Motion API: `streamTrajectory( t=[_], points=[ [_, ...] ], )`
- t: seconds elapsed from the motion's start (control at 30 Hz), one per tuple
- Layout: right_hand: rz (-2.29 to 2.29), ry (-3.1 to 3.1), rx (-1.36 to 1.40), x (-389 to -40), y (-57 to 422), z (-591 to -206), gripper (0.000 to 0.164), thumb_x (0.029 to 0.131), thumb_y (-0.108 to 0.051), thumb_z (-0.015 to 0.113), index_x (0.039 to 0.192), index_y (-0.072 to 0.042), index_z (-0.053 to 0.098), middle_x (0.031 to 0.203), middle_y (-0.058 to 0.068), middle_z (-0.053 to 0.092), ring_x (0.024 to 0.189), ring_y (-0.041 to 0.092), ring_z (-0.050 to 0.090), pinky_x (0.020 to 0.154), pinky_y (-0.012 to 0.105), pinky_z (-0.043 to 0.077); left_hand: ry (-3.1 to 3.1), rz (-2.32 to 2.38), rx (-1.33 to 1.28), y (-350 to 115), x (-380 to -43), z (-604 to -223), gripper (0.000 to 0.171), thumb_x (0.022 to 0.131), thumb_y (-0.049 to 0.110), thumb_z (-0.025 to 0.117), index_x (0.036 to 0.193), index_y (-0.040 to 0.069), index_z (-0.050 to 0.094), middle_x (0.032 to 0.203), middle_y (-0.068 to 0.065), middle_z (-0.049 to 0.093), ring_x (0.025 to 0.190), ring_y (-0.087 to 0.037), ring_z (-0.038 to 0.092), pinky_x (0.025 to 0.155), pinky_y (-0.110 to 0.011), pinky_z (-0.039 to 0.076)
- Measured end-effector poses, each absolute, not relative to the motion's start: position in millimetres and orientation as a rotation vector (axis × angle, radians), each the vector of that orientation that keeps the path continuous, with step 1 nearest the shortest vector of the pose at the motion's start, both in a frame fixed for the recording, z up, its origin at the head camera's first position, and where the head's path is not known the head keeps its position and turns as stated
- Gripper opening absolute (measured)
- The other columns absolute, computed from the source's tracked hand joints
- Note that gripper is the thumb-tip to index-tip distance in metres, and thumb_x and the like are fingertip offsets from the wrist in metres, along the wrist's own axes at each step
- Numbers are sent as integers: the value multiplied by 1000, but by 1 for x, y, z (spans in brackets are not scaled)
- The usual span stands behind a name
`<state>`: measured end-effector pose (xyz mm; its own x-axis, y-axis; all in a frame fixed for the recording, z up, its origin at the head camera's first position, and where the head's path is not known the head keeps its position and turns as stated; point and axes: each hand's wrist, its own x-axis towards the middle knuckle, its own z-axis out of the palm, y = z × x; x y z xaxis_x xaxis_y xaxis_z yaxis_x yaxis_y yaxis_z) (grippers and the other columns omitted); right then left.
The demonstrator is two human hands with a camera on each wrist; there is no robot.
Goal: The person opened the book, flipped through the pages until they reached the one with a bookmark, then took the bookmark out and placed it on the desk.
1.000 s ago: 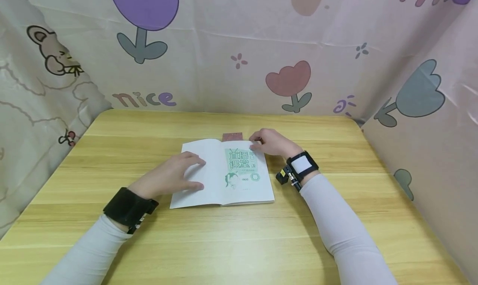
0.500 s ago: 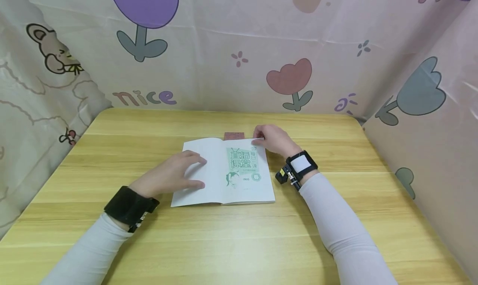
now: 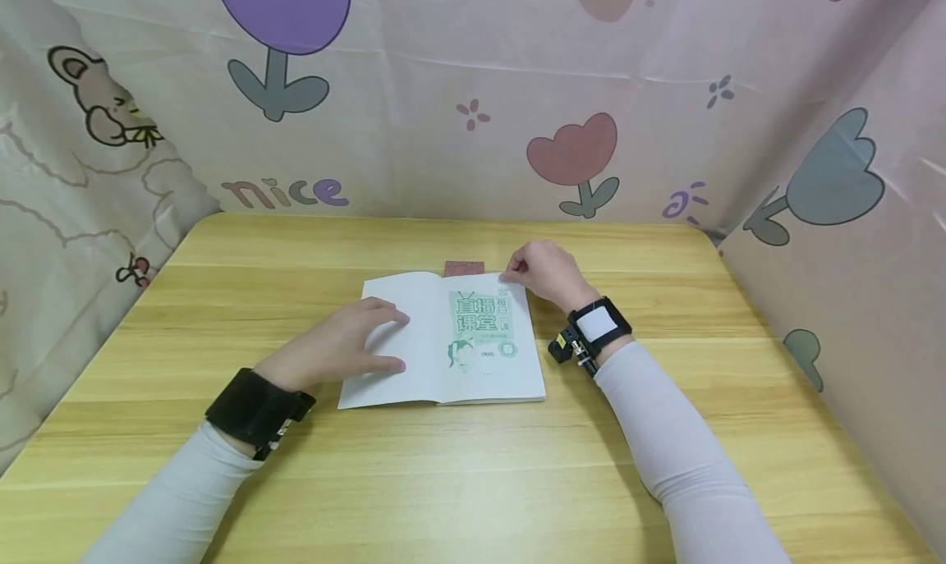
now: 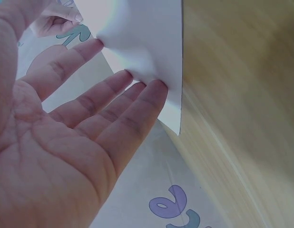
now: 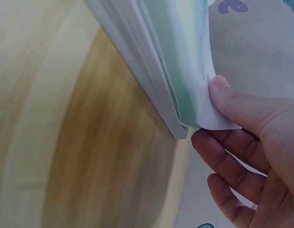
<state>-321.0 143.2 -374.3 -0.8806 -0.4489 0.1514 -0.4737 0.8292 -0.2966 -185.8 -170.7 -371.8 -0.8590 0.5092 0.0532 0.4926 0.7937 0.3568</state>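
An open book (image 3: 473, 375) lies on the wooden table, its left page (image 3: 414, 293) blank and its right page printed in green with Chinese characters and a cartoon figure. My left hand (image 3: 343, 346) rests on the left page with fingers spread; in the left wrist view its fingertips (image 4: 159, 90) touch the white paper. At the book's top right corner, my right hand (image 3: 547, 272) pinches the corner of a page (image 5: 211, 111) between thumb and fingers. The right wrist view shows that page lifted off the thicker stack of pages (image 5: 147, 71) beneath.
A small reddish-brown flat piece (image 3: 464, 268) sticks out past the book's top edge. The wooden table (image 3: 473, 482) extends around the book on every side. A patterned cloth (image 3: 414, 121) hangs behind the table and along both sides.
My right hand has shifted slightly up and right at the book's top right corner, and its fingers have closed on the page corner. My left hand has stayed almost still.
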Motion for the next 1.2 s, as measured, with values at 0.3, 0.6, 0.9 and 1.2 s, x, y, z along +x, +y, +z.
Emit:
streamTrajectory(
  t=[0.3, 0.6, 0.9, 1.2],
  points=[
    [472, -2912, 767, -322, 141, -376, 11, 85, -29, 74, 89, -21, 67, 73, -6, 59, 66, 12, 53, 54, 25, 42, 2935, 548, 833, -172, -185, -372, 69, 74, 48, 78, 129, 8, 61, 131, -12, 54, 121, -29, 47, 98, -48, 41],
    [560, -2932, 766, -321, 143, -378, 9, 86, -24, 73, 87, -18, 67, 85, -6, 61, 75, 12, 55, 66, 25, 46, 2935, 544, 856, -171, -186, -372, 68, 74, 48, 78, 128, 9, 61, 129, -11, 55, 119, -27, 48, 97, -45, 43],
    [787, -3001, 541, -313, 153, -374, 33, 84, -29, 75, 111, -13, 66, 84, 3, 58, 74, 20, 52, 61, 31, 41, 2921, 536, 820, -166, -188, -372, 67, 75, 48, 77, 128, 11, 61, 131, -10, 54, 120, -26, 47, 99, -45, 41],
    [1064, -3010, 515, -302, 158, -370, 37, 84, -29, 74, 113, -10, 63, 77, 7, 60, 63, 20, 50, 51, 27, 37, 2923, 537, 805, -170, -187, -373, 68, 74, 50, 77, 128, 11, 61, 131, -10, 54, 120, -27, 47, 98, -46, 41]
  ],
)
